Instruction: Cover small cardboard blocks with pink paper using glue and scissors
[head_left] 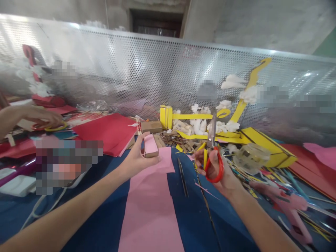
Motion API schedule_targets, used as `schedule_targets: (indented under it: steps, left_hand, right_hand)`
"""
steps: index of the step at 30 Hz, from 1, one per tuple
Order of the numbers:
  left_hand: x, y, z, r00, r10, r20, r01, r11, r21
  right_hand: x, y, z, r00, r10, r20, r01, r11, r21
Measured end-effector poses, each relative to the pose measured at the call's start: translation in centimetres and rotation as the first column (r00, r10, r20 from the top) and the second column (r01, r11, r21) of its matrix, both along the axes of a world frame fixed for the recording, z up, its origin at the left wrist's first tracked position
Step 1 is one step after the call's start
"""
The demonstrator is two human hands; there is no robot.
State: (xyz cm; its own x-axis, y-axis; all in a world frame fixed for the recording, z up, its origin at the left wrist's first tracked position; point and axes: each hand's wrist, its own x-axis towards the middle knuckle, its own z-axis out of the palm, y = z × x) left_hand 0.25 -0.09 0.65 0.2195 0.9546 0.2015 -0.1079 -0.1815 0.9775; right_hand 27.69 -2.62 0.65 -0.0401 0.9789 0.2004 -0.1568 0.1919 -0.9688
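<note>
While the left hand (136, 158) grips a small pink-covered box (151, 146) between thumb and fingers, lifted just above the blue-covered worktop (91, 224), the right hand (216, 173) is clenched through the red loops of a pair of scissors (212, 147). The blades point up and away and lie close together. The box and the scissors are well apart, and nothing is between the blades.

Under the box, a pink paper strip (152, 206) runs from the near edge toward the far side. A thin black stick (182, 172) lies on the blue between the two hands. Directly behind the scissors is a litter of card scraps (178, 140) and a yellow card model (207, 117) stuck with white cotton tufts (199, 125); the blades overlap it in this view.

Just to the right of the right hand sits a clear tape roll (251, 157), and nearer the edge a pink glue gun (290, 207) lies among thin coloured offcuts. Behind the left hand are a brown carton (151, 126) and a spread of red paper (107, 131). At far left another person's hand (39, 117) rests on a yellow ring (56, 127). A perforated metal screen (157, 70) closes off the far side of the whole surface. Several patches in the view are blurred out, so I cannot tell what lies there.
</note>
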Motion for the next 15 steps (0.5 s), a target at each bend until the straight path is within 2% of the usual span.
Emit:
schedule_targets:
  steps: [5, 6, 8, 10, 12, 15]
  left_hand:
    - [-0.2, 0.3, -0.2, 1.0, -0.015, 0.019, 0.015, 1.0, 0.001]
    - [-0.2, 0.4, -0.2, 1.0, -0.016, 0.018, 0.016, 1.0, 0.002]
    - [-0.3, 0.5, -0.2, 1.0, -0.019, -0.01, 0.019, 1.0, 0.016]
    - [-0.6, 0.6, 0.1, 0.998, -0.003, -0.068, 0.01, 0.995, 0.103]
    - [-1.0, 0.7, 0.6, 0.991, 0.037, -0.125, -0.001, 0.962, 0.272]
    - [-1.8, 0.6, 1.3, 0.981, 0.087, -0.174, 0.006, 0.881, 0.473]
  right_hand:
    - [-0.7, -0.7, -0.3, 0.999, 0.027, 0.034, -0.027, 1.0, -0.007]
    - [-0.6, -0.8, -0.3, 0.997, 0.031, 0.077, -0.031, 1.0, -0.003]
    - [-0.3, -1.0, -0.3, 0.956, 0.005, 0.292, -0.019, 0.999, 0.044]
    - [0.4, -1.0, -0.2, 0.841, -0.08, 0.536, 0.017, 0.992, 0.122]
    - [1.2, -0.9, 0.0, 0.66, -0.235, 0.714, 0.061, 0.964, 0.261]
    - [2.3, -0.7, 0.3, 0.4, -0.434, 0.807, 0.033, 0.887, 0.461]
